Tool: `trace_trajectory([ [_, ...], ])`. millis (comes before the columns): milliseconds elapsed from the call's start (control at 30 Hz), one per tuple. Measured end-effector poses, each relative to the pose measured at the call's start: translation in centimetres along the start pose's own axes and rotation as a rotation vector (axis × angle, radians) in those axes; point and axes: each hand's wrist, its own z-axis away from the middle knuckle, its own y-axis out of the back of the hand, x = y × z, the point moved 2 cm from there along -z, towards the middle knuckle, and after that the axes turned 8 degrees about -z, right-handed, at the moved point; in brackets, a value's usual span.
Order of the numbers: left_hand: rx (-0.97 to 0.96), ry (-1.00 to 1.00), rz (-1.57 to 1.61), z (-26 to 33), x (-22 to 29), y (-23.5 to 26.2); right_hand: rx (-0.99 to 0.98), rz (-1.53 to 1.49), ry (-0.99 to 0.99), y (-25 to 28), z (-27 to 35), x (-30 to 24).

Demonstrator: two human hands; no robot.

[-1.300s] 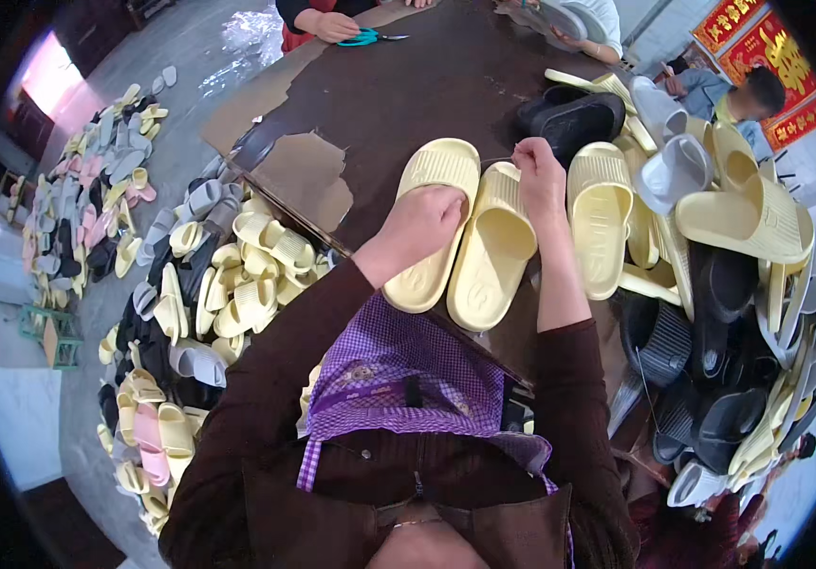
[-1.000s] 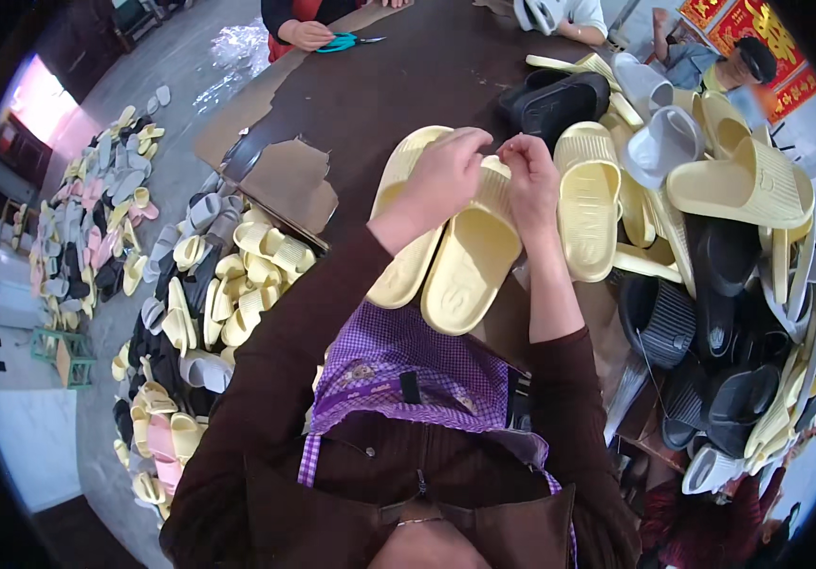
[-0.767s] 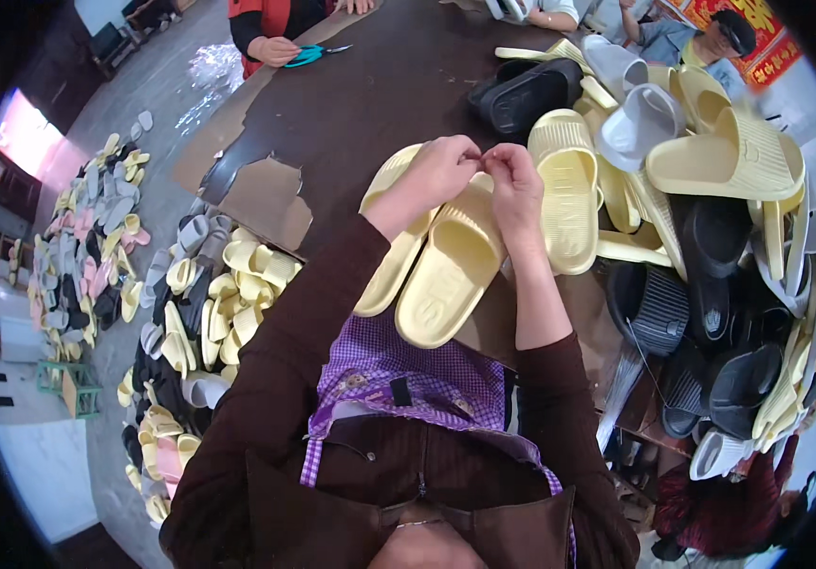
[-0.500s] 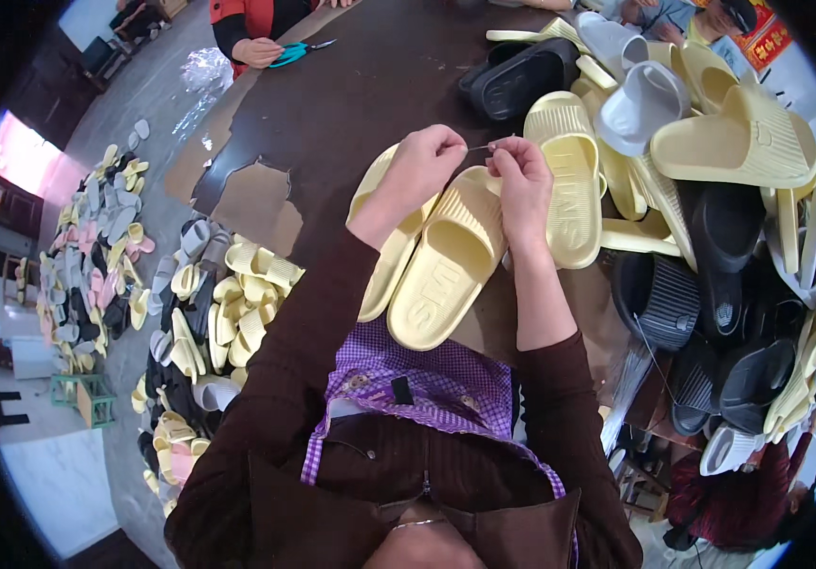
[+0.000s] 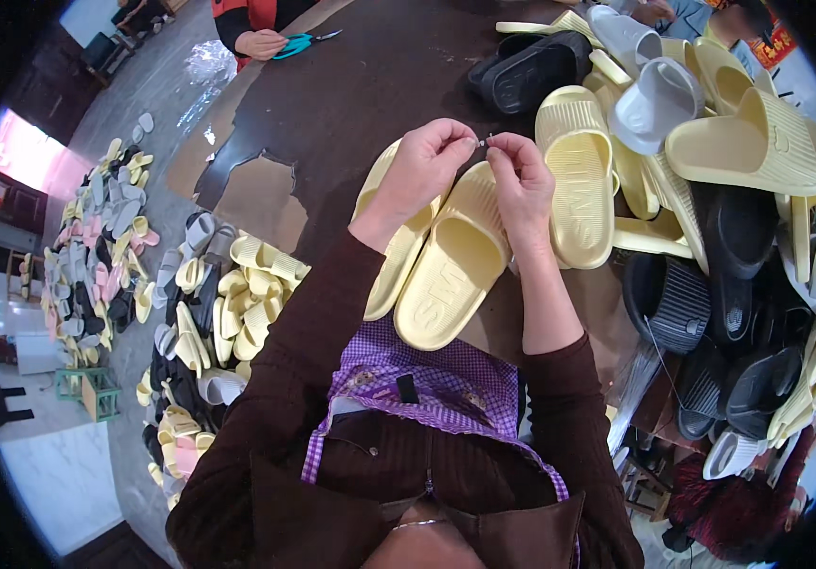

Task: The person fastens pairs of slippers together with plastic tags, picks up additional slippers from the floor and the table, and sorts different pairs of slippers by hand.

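Above a pair of yellow slide sandals, both my hands pinch the ends of a tiny thin strand [image 5: 482,142], too small to name. My left hand [image 5: 425,173] hangs over the left slide sandal [image 5: 392,270], thumb and forefinger pressed together. Its partner, the right slide sandal [image 5: 451,280], lies toes-up beside it, near my apron. My right hand [image 5: 524,190] is closed in a similar pinch beside this sandal's strap. Another yellow slide sandal [image 5: 579,199] lies just right of my right hand, apart from it.
Yellow, grey and black slide sandals [image 5: 750,152] are heaped on the table's right side. Across the dark table [image 5: 380,66], another person's hand [image 5: 261,44] holds teal-handled scissors [image 5: 296,44]. More sandals [image 5: 247,303] are piled at my left. Torn brown cardboard [image 5: 261,199] shows at the table's left edge.
My fingertips have come slightly closer together, and less of the strand shows between them. The whole view has shifted a little; the sandals lie as before.
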Motion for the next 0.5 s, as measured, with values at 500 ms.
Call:
trace_trajectory([
  [500, -0.134, 0.081, 0.122, -0.4, -0.7, 0.6, -0.084, 0.229, 0.153, 0.0, 0.0, 0.0],
])
